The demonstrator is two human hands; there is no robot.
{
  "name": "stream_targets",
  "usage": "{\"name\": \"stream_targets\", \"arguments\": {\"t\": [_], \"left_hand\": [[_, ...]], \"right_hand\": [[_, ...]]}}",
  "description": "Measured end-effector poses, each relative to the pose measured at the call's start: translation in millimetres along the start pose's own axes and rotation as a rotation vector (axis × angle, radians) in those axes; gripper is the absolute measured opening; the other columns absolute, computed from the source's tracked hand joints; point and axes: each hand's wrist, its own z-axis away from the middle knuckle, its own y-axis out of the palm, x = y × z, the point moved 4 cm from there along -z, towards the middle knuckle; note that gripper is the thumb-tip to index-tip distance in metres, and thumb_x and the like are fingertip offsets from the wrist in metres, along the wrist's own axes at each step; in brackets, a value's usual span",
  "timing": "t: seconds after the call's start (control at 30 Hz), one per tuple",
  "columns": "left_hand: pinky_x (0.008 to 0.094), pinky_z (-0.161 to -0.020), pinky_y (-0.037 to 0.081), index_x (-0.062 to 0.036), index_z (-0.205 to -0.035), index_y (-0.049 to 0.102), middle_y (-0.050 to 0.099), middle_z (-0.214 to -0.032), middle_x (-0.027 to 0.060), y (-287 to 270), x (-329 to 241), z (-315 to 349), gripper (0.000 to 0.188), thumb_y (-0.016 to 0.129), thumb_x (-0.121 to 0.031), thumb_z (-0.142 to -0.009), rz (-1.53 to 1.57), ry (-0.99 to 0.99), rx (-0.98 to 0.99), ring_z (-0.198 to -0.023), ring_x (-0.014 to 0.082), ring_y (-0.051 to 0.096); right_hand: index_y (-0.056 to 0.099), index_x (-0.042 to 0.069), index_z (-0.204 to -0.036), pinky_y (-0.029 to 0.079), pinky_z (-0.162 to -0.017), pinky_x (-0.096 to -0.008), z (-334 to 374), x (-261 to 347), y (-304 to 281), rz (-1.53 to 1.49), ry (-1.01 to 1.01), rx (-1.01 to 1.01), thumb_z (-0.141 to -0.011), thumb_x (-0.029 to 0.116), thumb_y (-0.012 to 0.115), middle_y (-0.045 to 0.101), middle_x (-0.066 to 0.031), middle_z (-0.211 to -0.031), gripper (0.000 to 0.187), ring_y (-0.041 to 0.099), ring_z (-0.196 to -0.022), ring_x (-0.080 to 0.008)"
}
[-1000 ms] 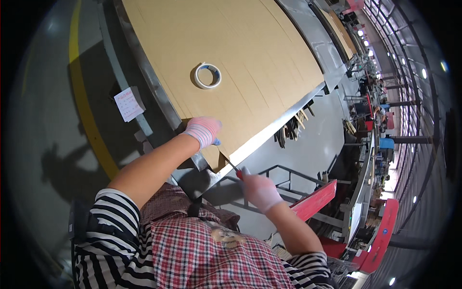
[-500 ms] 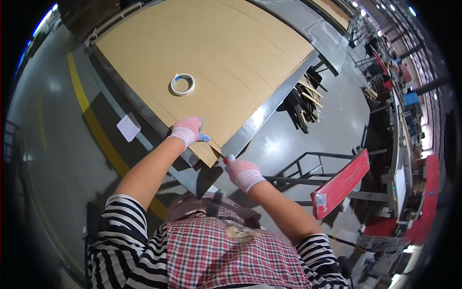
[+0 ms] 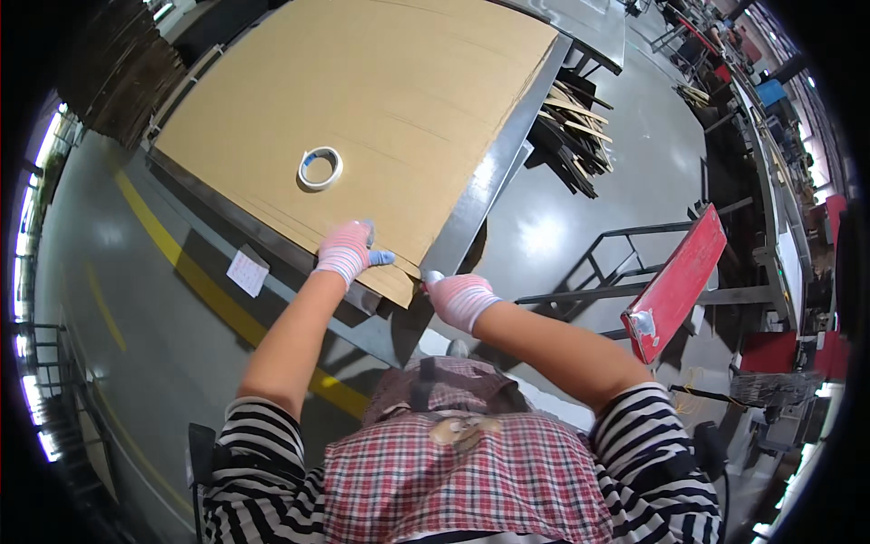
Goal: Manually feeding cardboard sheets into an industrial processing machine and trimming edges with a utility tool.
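A large sheet of brown cardboard covers the metal-edged table, with dark lines running across it. My left hand, in a pink-and-white striped glove with blue on the thumb, presses on the sheet near its close edge, thumb stretched to the right. A narrow strip of cardboard juts past the table's near corner beside that hand. At the strip's right end my right hand, gloved alike, is closed around a small red tool. The fingers hide most of it. A roll of white tape lies on the sheet.
The table's metal border runs along the right side. Beyond it, black and tan strips are piled low. A red board on a metal frame stands to the right. A paper note hangs at the left edge.
The view has shifted, so the table and tape roll appear farther left. My right hand stays at the sheet's near corner, and my left hand still presses in about the same spot.
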Motion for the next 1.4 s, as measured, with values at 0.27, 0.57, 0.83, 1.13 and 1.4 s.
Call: {"name": "stream_targets", "arguments": {"t": [0.27,0.57,0.83,1.13,1.4], "left_hand": [[0.0438,-0.086,0.051,-0.0052,-0.105,0.061,0.066,-0.104,0.0165,-6,-4,-1,0.068,0.080,-0.058,-0.068,0.027,-0.025,0.011,-0.099,0.0351,0.063],[0.0441,-0.085,0.051,-0.0045,-0.104,0.061,0.065,-0.105,0.0171,14,11,-8,0.068,0.082,-0.058,-0.067,-0.031,-0.043,0.006,-0.098,0.0357,0.063],[0.0443,-0.087,0.051,-0.0066,-0.107,0.060,0.065,-0.108,0.0161,8,3,-10,0.069,0.079,-0.061,-0.069,-0.059,-0.045,-0.003,-0.102,0.0342,0.062],[0.0438,-0.077,0.050,-0.0033,-0.092,0.057,0.063,-0.090,0.0195,10,-8,-14,0.067,0.084,-0.057,-0.062,-0.071,-0.024,-0.089,-0.086,0.0378,0.061],[0.0438,-0.077,0.050,-0.0041,-0.092,0.058,0.064,-0.089,0.0186,8,5,-9,0.065,0.083,-0.057,-0.063,-0.021,-0.041,-0.066,-0.086,0.0370,0.062]], "right_hand": [[0.056,0.005,-0.119,0.056,-0.076,-0.0472,-13,-4,12,-0.008,0.033,0.042,-0.093,0.011,0.050,0.070,-0.0215,-0.104,0.027,0.070,-0.097,-0.0365],[0.057,0.003,-0.116,0.056,-0.074,-0.0492,10,-17,13,-0.007,-0.014,0.150,-0.091,0.009,0.054,0.071,-0.0201,-0.105,0.026,0.069,-0.100,-0.0375],[0.058,0.003,-0.113,0.056,-0.074,-0.0475,-23,-23,55,-0.224,0.025,-0.062,-0.090,0.010,0.055,0.071,-0.0210,-0.102,0.024,0.071,-0.095,-0.0369],[0.060,0.003,-0.110,0.056,-0.075,-0.0478,-40,-21,37,-0.295,-0.075,-0.125,-0.090,0.009,0.053,0.071,-0.0204,-0.102,0.022,0.070,-0.096,-0.0373],[0.052,0.005,-0.122,0.052,-0.086,-0.0473,55,-80,62,-0.197,0.008,0.193,-0.095,0.015,0.049,0.068,-0.0226,-0.108,0.029,0.066,-0.102,-0.0394]]}}
